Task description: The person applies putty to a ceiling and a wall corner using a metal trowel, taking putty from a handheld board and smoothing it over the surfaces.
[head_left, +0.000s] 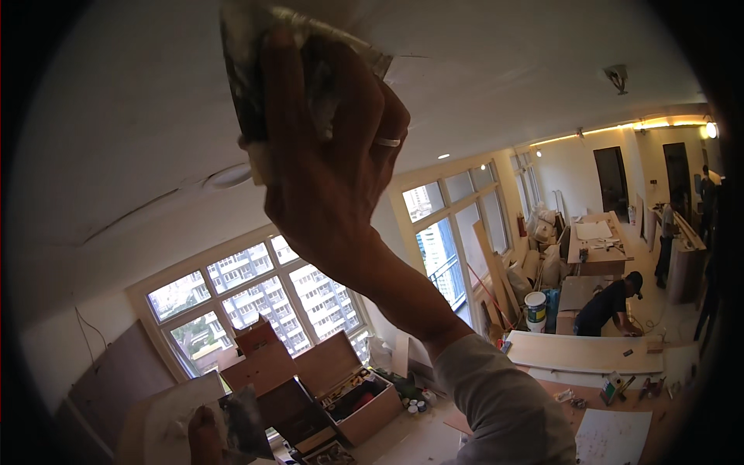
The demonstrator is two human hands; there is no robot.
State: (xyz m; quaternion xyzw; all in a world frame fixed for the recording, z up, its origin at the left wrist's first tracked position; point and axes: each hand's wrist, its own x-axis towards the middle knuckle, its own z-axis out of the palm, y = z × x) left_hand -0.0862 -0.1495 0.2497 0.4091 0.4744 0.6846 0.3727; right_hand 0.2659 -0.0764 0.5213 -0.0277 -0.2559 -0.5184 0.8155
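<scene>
Head view: scraper (242, 85) in right hand (329, 174)

V. dim w/ bright windows (252, 288)

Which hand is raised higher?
The right hand, wearing a silver ring and gripping a broad, smeared flat scraper up by the white ceiling; the left hand is far lower.

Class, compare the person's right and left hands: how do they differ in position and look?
The right hand is up near the ceiling, holding a flat tool; the left hand is low, at the picture's bottom edge.
The right hand shows a ring; none shows on the partly visible left hand.
Both are ungloved.
</scene>
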